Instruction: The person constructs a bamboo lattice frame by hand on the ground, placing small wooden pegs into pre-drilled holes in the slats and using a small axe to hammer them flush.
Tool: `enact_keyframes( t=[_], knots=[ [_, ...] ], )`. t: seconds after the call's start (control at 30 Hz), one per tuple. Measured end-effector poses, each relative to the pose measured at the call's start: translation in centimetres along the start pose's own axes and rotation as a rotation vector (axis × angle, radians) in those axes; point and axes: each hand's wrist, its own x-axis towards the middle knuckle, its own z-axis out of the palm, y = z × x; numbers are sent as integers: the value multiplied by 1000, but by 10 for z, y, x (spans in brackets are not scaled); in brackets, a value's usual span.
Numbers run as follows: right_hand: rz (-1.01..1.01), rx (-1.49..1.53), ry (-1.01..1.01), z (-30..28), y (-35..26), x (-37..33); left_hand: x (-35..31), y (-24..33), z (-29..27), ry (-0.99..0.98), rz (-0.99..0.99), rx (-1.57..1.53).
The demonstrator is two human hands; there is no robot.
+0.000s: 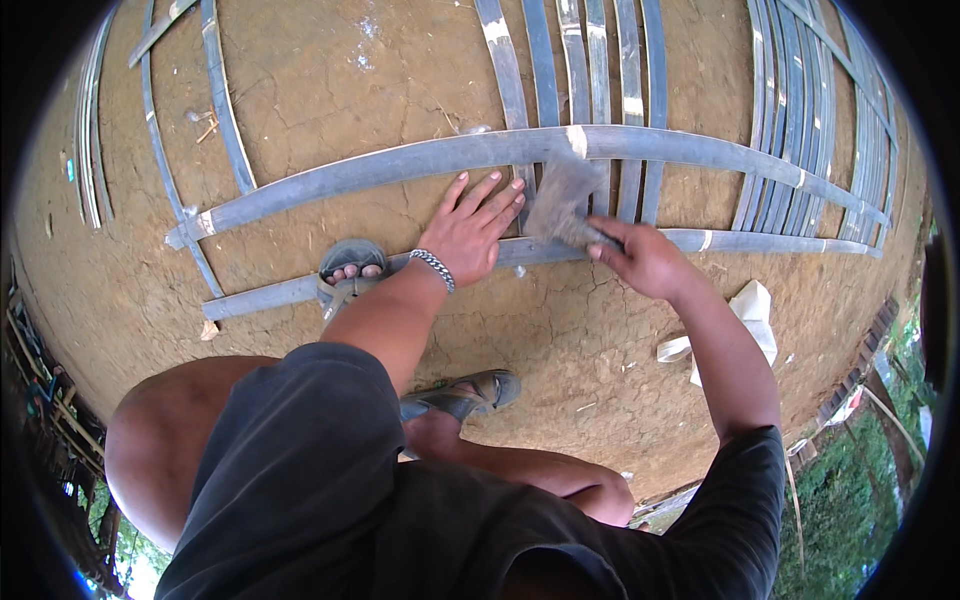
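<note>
My left hand [473, 222] lies flat with its fingers spread between two long grey bamboo strips. Its palm rests over the near strip [270, 296], and the fingertips stop short of the far strip [400, 163]. In my right hand [640, 257] is the short handle of what looks like a hatchet [562, 200]. Its broad grey-brown head is smeared by motion and covers part of the near strip and the crossing slats. Several upright bamboo slats [600, 70] run under the long strips, just beyond the hatchet.
My sandalled foot [350, 262] is on the near strip, left of my hand. More slats form a bundle [795, 110] at the right, and thin strips [92, 130] lie far left. A white cloth-like piece [752, 320] sits on the cracked dirt ground [560, 330].
</note>
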Motion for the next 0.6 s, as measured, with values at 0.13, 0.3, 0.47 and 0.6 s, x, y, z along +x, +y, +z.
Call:
enact_keyframes(
  t=[0.13,0.3,0.47,0.6],
  knots=[
    [186,44,-52,-17,-31,0,1,-3,1,55,8,-106],
    [-3,2,8,-16,-15,3,1,-1,2,69,8,-107],
    [189,-12,-132,-14,-25,2,2,-2,3,68,7,-119],
    [169,156,-79,-14,-18,4,0,-1,1,55,8,-110]
  ],
)
